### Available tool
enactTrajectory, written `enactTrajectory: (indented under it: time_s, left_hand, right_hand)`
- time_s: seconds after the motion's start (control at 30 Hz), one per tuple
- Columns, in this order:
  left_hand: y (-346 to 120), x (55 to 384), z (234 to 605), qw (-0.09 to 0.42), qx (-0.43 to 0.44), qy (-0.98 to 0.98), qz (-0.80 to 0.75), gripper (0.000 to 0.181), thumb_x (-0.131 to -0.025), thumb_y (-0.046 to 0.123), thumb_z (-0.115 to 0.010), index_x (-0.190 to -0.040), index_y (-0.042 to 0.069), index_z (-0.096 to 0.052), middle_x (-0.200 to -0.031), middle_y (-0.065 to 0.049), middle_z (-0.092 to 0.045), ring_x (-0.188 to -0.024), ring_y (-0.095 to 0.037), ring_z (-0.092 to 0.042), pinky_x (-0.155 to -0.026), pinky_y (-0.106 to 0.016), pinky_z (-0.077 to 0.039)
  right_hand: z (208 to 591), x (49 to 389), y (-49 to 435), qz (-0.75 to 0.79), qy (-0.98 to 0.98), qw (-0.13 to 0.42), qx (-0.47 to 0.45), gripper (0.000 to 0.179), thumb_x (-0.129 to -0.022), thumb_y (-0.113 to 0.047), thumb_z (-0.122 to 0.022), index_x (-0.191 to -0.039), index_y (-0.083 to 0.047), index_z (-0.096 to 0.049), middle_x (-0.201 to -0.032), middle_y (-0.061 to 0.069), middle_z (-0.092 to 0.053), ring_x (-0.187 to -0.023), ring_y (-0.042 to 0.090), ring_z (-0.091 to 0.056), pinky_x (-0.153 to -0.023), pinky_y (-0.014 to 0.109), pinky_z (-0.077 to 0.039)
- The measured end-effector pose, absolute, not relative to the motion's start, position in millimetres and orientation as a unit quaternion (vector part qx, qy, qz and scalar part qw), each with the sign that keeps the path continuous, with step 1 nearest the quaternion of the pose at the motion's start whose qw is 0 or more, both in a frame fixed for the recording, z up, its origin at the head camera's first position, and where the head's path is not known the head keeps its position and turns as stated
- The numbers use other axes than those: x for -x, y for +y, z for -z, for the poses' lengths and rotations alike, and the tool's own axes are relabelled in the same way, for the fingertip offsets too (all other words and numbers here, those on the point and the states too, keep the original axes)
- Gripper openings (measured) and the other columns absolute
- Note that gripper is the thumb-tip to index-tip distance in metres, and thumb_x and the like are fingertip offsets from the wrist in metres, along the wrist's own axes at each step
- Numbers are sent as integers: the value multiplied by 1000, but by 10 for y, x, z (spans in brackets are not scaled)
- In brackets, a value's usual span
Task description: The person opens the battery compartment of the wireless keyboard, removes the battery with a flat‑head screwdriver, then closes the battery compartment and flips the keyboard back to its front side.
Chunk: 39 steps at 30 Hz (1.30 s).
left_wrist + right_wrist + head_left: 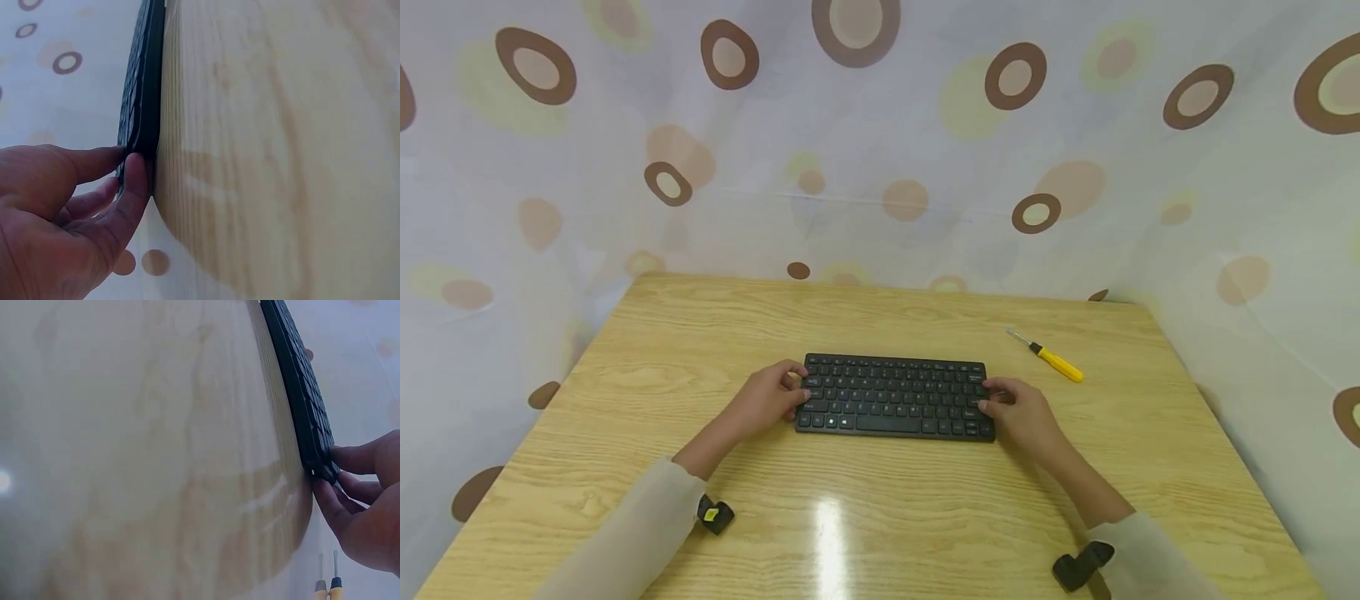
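Observation:
A slim black keyboard [895, 398] lies face up near the middle of the wooden table, its long side running left to right. My left hand [769, 395] pinches its left end, thumb over the top keys and fingers at the edge. At the opposite end my right hand [1021, 413] grips the keyboard in the same way. In the left wrist view, the left thumb presses the key side while other fingers [134, 187] reach the edge beside the tabletop. The right wrist view has the right fingers [331, 503] at the keyboard's corner, partly under it.
Behind the right hand, a screwdriver [1056, 360] with a yellow handle lies slanted on the table [880, 508]. A pale cloth [880, 242] with brown circles stands along the table's back and sides. Black wrist cameras [715, 515] are strapped at both cuffs.

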<state>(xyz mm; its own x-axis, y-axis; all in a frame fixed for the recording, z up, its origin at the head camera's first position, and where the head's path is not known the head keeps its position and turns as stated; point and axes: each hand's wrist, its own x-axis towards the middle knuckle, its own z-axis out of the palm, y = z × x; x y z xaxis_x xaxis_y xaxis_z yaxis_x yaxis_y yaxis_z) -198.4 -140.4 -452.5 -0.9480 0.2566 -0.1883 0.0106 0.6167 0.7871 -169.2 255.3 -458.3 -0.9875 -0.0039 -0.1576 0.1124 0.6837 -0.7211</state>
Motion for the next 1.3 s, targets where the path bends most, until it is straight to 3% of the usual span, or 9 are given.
enactTrajectory:
  time_s: [0.23,0.53,0.83,1.3]
  left_hand:
    - [-1408,1981,4540,144,-86,889,-427,31,-100,14,-63,-129,5,-57,-101,-11,-66,-77,-16,-64,-67,-29,-56]
    - [-1422,2122,4529,134,-75,889,-431,32,-102,16,-59,-131,3,-56,-116,-17,-67,-94,-22,-68,-79,-32,-59]
    - [-1435,2251,4552,147,-67,878,-450,39,-104,11,-55,-142,4,-49,-119,-18,-63,-98,-23,-67,-81,-31,-59]
    - [-1474,2284,4536,158,-73,859,-482,38,-104,4,-53,-142,2,-50,-120,-22,-63,-94,-22,-68,-81,-31,-59]
  right_hand:
    - [4565,1626,2564,415,906,74,-32,43,-99,-15,-65,-139,-2,-57,-132,18,-60,-116,30,-58,-99,45,-49]
    - [4608,1451,2608,427,900,79,-29,45,-97,-18,-67,-139,-4,-57,-127,16,-64,-116,27,-59,-97,41,-50]
    - [4609,1397,2612,430,898,93,-15,49,-95,-13,-70,-140,-3,-56,-128,17,-63,-114,27,-60,-95,34,-53]
    - [4598,1396,2677,452,884,117,7,60,-91,-8,-75,-145,-1,-50,-130,20,-58,-113,26,-61,-92,25,-54]
